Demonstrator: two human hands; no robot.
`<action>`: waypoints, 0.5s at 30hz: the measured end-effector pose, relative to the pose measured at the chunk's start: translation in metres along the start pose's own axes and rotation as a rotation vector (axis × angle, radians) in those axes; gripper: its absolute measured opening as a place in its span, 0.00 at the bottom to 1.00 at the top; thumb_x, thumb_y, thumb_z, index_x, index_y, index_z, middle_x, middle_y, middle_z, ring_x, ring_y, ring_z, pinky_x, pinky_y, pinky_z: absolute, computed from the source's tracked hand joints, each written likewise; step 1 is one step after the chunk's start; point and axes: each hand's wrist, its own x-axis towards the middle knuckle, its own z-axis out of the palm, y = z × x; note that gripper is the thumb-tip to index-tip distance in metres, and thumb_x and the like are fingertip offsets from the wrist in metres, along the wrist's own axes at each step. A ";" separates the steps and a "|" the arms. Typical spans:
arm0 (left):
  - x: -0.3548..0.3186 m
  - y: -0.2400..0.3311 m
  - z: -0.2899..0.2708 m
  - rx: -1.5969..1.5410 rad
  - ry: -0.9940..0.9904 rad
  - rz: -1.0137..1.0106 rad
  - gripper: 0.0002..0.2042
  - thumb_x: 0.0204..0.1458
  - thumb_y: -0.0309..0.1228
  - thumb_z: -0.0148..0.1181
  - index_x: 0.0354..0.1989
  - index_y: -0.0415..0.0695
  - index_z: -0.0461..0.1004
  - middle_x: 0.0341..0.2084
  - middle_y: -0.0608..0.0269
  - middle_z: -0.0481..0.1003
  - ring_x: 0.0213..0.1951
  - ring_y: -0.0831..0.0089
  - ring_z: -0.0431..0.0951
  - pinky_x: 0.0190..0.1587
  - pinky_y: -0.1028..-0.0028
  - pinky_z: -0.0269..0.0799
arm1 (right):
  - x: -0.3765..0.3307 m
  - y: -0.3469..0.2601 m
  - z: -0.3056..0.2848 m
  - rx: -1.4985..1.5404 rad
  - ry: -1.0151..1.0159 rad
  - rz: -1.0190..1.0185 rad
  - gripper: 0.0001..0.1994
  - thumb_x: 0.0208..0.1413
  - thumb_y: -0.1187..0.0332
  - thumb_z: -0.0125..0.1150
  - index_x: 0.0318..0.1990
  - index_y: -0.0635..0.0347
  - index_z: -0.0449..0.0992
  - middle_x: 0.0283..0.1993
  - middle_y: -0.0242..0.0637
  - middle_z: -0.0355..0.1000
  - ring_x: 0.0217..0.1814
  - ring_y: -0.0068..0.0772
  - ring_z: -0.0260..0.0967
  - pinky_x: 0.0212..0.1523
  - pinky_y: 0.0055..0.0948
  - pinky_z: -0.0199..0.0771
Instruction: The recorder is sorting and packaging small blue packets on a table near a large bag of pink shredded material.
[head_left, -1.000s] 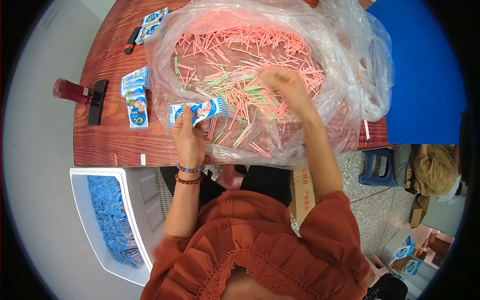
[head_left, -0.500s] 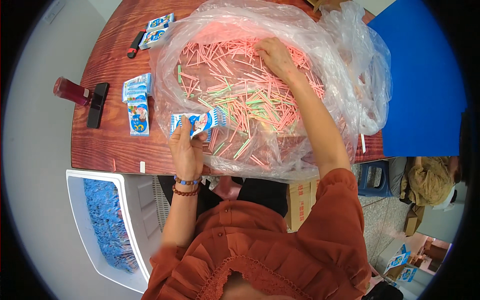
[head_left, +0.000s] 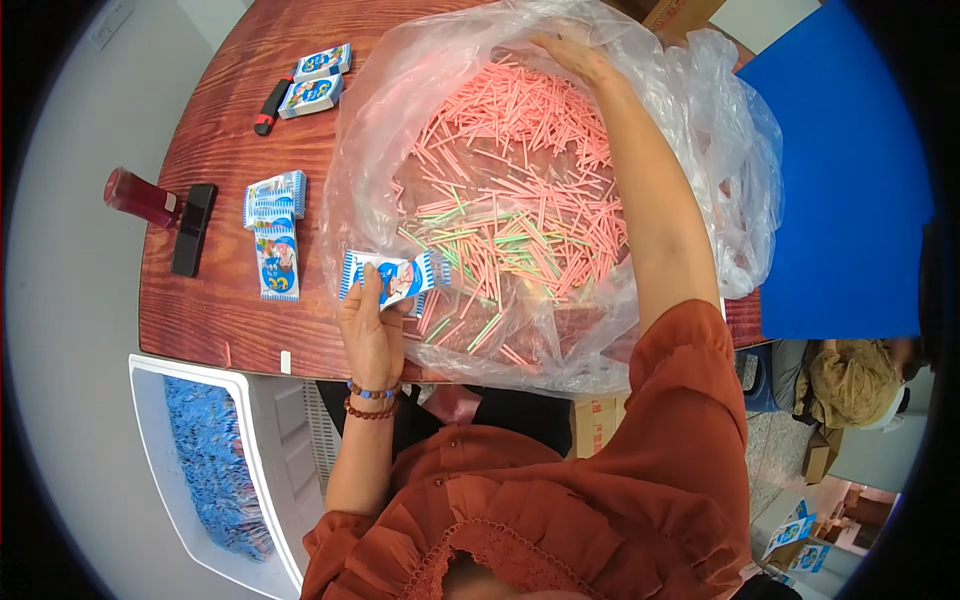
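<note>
My left hand [head_left: 372, 335] is closed on blue-and-white packets [head_left: 403, 281], the thumb pressed on the top one, at the near left edge of a large clear plastic bag [head_left: 372, 130]. Thin pink sticks [head_left: 530, 105] lie heaped in the opened bag, with some green ones [head_left: 515, 262] scattered among them nearer me. My right arm reaches across the bag's right side. At the far end of the heap, my right hand [head_left: 575, 58] has its fingers stretched out against the bag's far inner side; nothing shows in it.
Left of the bag lie more packets [head_left: 277, 262], small boxes [head_left: 312, 96], a black-and-red tool [head_left: 270, 108], a phone [head_left: 194, 230] and a red jar [head_left: 140, 196]. A white bin [head_left: 243, 385] of blue packets stands below the table's left edge. A blue sheet [head_left: 840, 200] is at right.
My right hand has moved from the sticks to the far side of the bag, whose film there has shifted back. More of the pink heap shows. My left hand still holds the packets.
</note>
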 end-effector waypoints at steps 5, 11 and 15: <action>-0.002 0.001 0.004 0.020 0.036 -0.029 0.10 0.63 0.34 0.51 0.37 0.41 0.75 0.32 0.66 0.77 0.34 0.79 0.77 0.36 0.77 0.74 | -0.004 0.036 -0.016 -0.072 0.055 -0.276 0.19 0.59 0.56 0.52 0.53 0.54 0.74 0.48 0.42 0.76 0.50 0.39 0.73 0.52 0.34 0.69; -0.004 0.002 0.008 0.007 0.014 -0.039 0.10 0.63 0.34 0.50 0.38 0.41 0.74 0.34 0.66 0.77 0.36 0.78 0.77 0.38 0.76 0.75 | -0.049 0.044 0.002 -0.331 -0.047 -0.167 0.19 0.60 0.54 0.51 0.53 0.53 0.75 0.44 0.44 0.76 0.46 0.45 0.73 0.49 0.36 0.70; -0.006 -0.001 0.020 0.036 0.076 -0.049 0.10 0.62 0.35 0.52 0.35 0.42 0.75 0.31 0.68 0.77 0.31 0.80 0.74 0.32 0.78 0.70 | -0.045 0.029 0.017 -0.273 -0.092 -0.064 0.26 0.61 0.44 0.44 0.58 0.51 0.71 0.56 0.46 0.70 0.59 0.50 0.67 0.59 0.37 0.64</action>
